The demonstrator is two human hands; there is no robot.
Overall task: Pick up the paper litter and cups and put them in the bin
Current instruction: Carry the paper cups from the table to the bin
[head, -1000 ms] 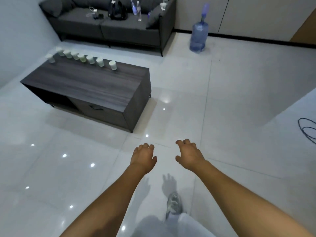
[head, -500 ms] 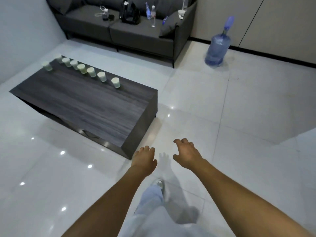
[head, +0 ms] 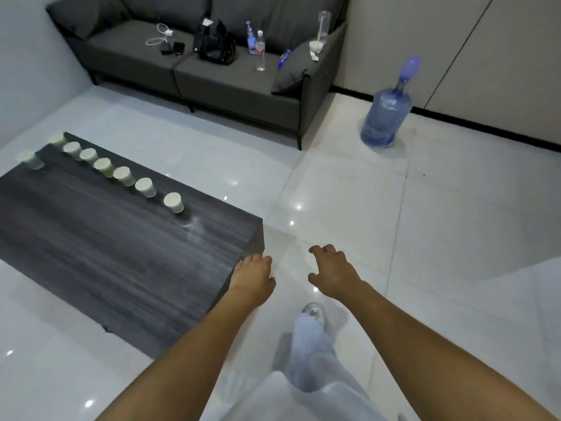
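Eight paper cups (head: 147,187) stood on the dark desk (head: 100,247), seven in a row and one apart, all well ahead and to the left of my left hand (head: 253,278). That hand hung loosely curled, holding nothing, over the desk's near corner. My right hand (head: 331,272) reached forward above the floor (head: 440,238), fingers spread and relaxed, also grasping nothing.
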